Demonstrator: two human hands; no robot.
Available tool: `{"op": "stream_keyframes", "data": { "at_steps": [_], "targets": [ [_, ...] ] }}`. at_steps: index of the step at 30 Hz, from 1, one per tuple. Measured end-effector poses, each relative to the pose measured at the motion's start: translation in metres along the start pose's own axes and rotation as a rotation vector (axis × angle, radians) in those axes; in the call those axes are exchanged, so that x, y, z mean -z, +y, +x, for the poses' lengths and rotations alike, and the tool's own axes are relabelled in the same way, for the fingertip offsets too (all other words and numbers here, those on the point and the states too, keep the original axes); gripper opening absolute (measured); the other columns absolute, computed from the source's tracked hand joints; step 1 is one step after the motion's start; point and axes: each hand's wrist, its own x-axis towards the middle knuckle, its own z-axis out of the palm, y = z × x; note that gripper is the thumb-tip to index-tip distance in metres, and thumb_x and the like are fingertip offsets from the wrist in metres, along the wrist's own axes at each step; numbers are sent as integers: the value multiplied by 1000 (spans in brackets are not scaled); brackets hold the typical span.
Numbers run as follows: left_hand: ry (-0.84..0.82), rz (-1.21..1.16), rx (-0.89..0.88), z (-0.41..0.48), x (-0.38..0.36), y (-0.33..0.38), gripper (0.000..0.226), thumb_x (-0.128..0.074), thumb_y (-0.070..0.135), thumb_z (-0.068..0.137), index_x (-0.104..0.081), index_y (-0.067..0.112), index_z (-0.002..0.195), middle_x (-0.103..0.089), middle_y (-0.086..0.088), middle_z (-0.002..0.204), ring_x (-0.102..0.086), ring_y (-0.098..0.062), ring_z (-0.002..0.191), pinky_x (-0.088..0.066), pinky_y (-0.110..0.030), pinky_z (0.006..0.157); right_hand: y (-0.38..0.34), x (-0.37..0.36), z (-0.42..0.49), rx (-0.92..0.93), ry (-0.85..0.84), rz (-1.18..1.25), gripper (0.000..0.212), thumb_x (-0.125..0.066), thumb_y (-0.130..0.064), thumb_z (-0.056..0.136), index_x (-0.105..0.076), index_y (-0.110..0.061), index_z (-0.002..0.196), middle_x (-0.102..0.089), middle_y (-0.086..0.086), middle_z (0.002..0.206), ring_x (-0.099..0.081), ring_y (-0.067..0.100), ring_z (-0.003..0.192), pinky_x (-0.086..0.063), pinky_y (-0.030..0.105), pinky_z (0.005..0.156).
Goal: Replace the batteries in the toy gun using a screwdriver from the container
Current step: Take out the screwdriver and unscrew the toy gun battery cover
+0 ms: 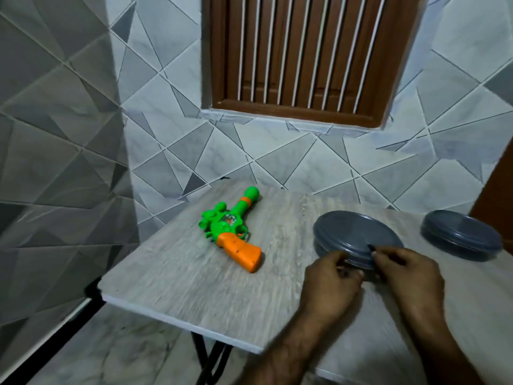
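Reaching in at the near rim of the closer grey container [356, 236], both hands are down on the job, and this looks like the opening move: get the lid off and get at the screwdriver. The left hand [331, 284] has its fingers curled in against the container's front edge, and the right hand [408, 269] is pinched there just beside it, thumb and forefinger close together. There's a small dark tip showing right above the right fingertips, on the lid's edge; whether that's a tab on the lid or something held, I can't tell, the blur is too heavy. So both hands are partly closed at the rim, apparently prying or bracing, but a firm grip I can't confirm. The lid sits flat, still on by the look of it. A second grey container [462, 236] waits well apart at the right edge of the wooden table [194, 287], untouched. And the toy gun [231, 227], green body, orange handle, lies on its side well to the left of the hands, handle toward the person, easy to pick up once the tool is out. No screwdriver or batteries in sight. There's a small picture sticker on the gun's body, too small to read; no other writing shows.
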Motion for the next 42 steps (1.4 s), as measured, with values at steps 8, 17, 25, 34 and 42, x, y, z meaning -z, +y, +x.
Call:
{"op": "stream_keyframes", "data": {
  "at_steps": [8, 17, 25, 34, 42],
  "targets": [
    [181, -58, 40, 3, 60, -30, 35, -69, 17, 86, -67, 21, 120, -69, 10, 113, -63, 10, 84, -50, -11, 81, -39, -83, -13, 128, -325, 183, 21, -70, -2, 82, -73, -22, 78, -73, -4, 74, -69, 11, 71, -54, 28, 73],
    [329, -267, 167, 12, 121, -59, 42, -70, 24, 75, -66, 24, 117, -73, 0, 108, -69, -13, 99, -55, -38, 93, -72, -124, -20, 139, -514, 413, 23, -75, 5, 76, -75, -18, 79, -76, 2, 73, -72, 14, 70, -58, 30, 75],
    [270, -490, 241, 23, 141, -62, 23, -64, 5, 87, -72, 3, 109, -75, -16, 99, -70, -28, 93, -52, -42, 96, -83, -140, -24, 130, -587, 589, 22, -71, 9, 79, -74, -9, 91, -74, 18, 90, -71, 26, 83, -59, 40, 80],
    [513, -294, 527, 48, 151, -137, 34, -60, 31, 57, -71, 21, 88, -72, -18, 91, -67, -41, 93, -56, -54, 82, -74, -163, -18, 116, -451, 493, 14, -69, -5, 88, -69, -18, 92, -71, 14, 89, -73, 23, 83, -61, 32, 70],
    [519, -568, 603, 52, 159, -92, 19, -66, 25, 72, -63, 8, 80, -65, -15, 79, -64, -32, 71, -57, -45, 78, -61, -182, -15, 178, -427, 297, 18, -66, -12, 90, -62, -27, 99, -71, -1, 87, -72, 11, 82, -57, 44, 85]
  ]
}}
